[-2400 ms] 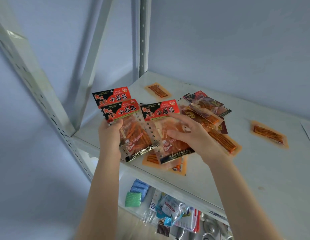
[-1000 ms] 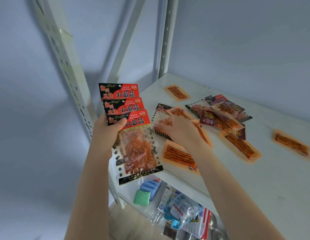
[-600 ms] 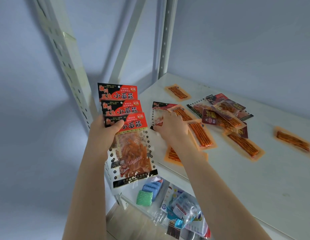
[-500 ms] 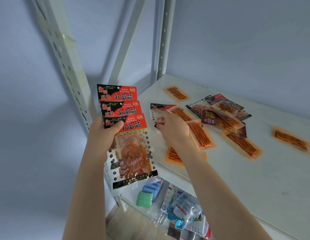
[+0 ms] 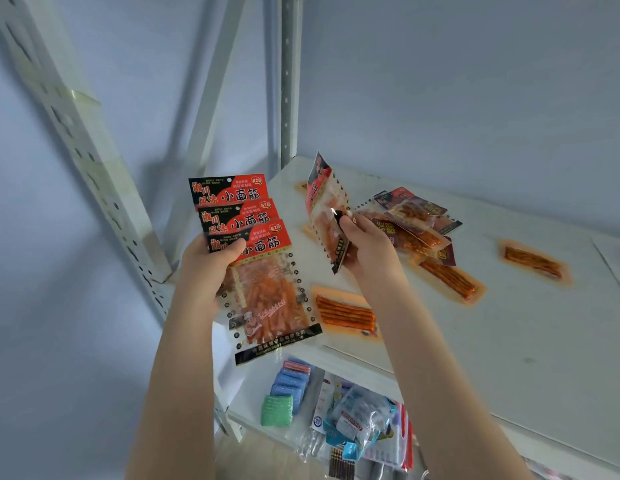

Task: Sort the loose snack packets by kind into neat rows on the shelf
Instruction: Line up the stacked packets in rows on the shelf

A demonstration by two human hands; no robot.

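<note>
My left hand (image 5: 206, 268) grips a fanned stack of three red-and-black headed snack packets (image 5: 263, 271) in front of the shelf's left corner. My right hand (image 5: 367, 249) pinches a fourth packet of the same kind (image 5: 324, 206), lifted off the white shelf (image 5: 509, 341) and turned edge-on. Loose orange stick packets lie flat on the shelf: one near the front edge (image 5: 345, 313), one right of my right hand (image 5: 450, 278), one far right (image 5: 532, 261). A pile of darker mixed packets (image 5: 416, 220) sits behind my right hand.
Grey slotted uprights (image 5: 287, 81) and a diagonal brace frame the shelf's back left corner. The lower shelf holds a green sponge (image 5: 276, 410), blue sponges (image 5: 289, 381) and bagged goods (image 5: 364, 420). A blue-grey wall stands close behind.
My right hand picked a fourth red-headed packet up off the shelf and raised it toward the stack. My left hand kept holding the three fanned packets.
</note>
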